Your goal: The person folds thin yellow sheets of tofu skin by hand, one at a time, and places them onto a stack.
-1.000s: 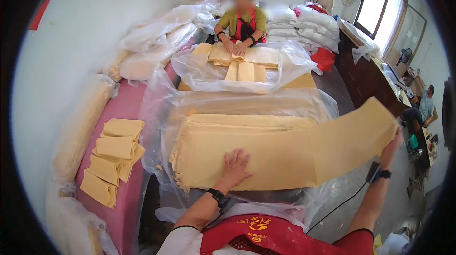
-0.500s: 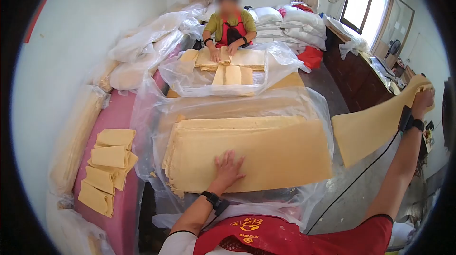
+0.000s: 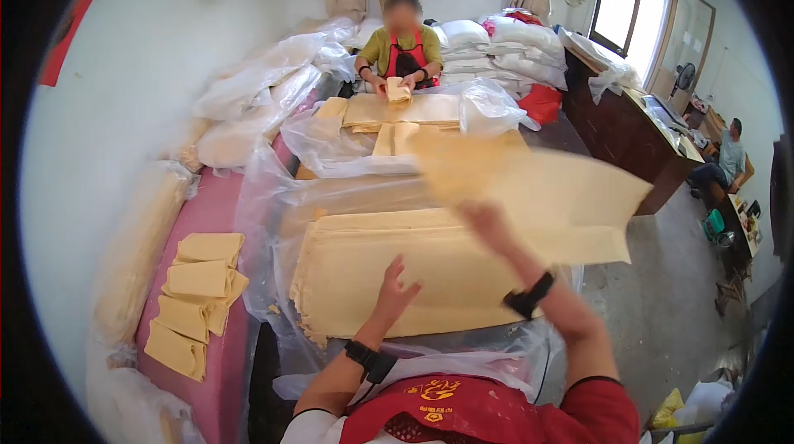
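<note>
My right hand (image 3: 488,225), blurred by motion, grips one end of a large pale yellow sheet (image 3: 571,200) that hangs in the air over the right part of the table. Below it lies a wide stack of similar sheets (image 3: 372,278) with ragged left edges, on clear plastic. Just above this stack, left of the middle, my left hand (image 3: 397,291) is raised with its fingers apart and nothing in it. The lifted sheet covers the stack's upper right part.
Folded yellow pieces (image 3: 197,278) lie on a pink surface (image 3: 178,233) at left. Across the table a co-worker (image 3: 401,51) holds a folded piece (image 3: 398,92). A seated person (image 3: 731,158) is far right, beyond a dark cabinet (image 3: 616,121). White sacks (image 3: 521,47) stand behind.
My right hand has swung the sheet from the far right leftward over the stack. My left hand has lifted off the stack. The co-worker has raised a folded piece.
</note>
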The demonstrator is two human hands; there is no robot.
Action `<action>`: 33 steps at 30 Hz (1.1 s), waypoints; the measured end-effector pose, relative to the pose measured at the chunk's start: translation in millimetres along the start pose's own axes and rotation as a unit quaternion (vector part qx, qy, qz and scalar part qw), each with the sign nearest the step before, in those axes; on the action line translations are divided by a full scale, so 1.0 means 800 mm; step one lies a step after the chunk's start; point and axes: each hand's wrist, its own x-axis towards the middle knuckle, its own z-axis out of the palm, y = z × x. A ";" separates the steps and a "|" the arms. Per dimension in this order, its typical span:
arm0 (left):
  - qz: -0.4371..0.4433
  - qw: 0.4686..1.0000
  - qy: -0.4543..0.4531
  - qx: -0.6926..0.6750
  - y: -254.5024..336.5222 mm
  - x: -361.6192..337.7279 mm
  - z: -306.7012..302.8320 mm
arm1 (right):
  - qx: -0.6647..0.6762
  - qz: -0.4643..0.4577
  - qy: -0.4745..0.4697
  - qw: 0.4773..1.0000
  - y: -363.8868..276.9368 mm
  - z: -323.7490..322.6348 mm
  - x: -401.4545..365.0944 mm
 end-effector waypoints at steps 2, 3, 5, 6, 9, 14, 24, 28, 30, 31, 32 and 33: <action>-0.062 0.978 0.072 -0.183 0.019 -0.024 -0.022 | -0.183 0.017 -0.118 0.976 -0.139 0.124 -0.070; -0.118 0.915 0.136 -0.362 0.021 -0.033 -0.037 | -0.158 -0.077 -0.134 0.975 -0.128 0.173 -0.112; -0.132 0.905 0.190 -0.357 -0.007 -0.052 -0.069 | -0.129 -0.008 -0.227 0.965 -0.125 0.224 -0.173; -0.146 0.891 0.238 -0.357 -0.022 -0.059 -0.080 | -0.105 -0.005 -0.276 0.955 -0.138 0.228 -0.193; -0.074 0.934 0.273 -0.219 -0.058 -0.061 -0.093 | 0.007 0.011 -0.393 0.919 -0.183 0.191 -0.201; 0.045 0.860 0.215 0.461 -0.006 -0.044 -0.090 | -0.073 0.203 -0.347 0.912 -0.110 0.146 -0.235; -0.025 0.838 0.070 0.541 -0.071 -0.067 -0.163 | -0.129 0.218 -0.004 0.967 -0.063 0.073 -0.234; 0.059 0.912 0.154 0.377 -0.048 -0.043 -0.167 | -0.088 0.209 -0.069 0.971 -0.076 0.107 -0.214; 0.128 0.946 0.177 0.239 -0.015 -0.024 -0.130 | 0.103 0.323 -0.078 0.938 -0.079 0.121 -0.198; 0.132 0.948 0.172 0.232 -0.013 -0.016 -0.107 | 0.242 0.337 -0.054 0.908 -0.086 0.124 -0.189; 0.212 0.897 0.072 0.381 -0.010 -0.009 -0.081 | 0.377 0.341 -0.028 0.861 -0.091 0.119 -0.180; 0.286 0.807 -0.028 0.516 -0.007 0.000 -0.052 | 0.373 0.339 -0.021 0.863 -0.092 0.102 -0.168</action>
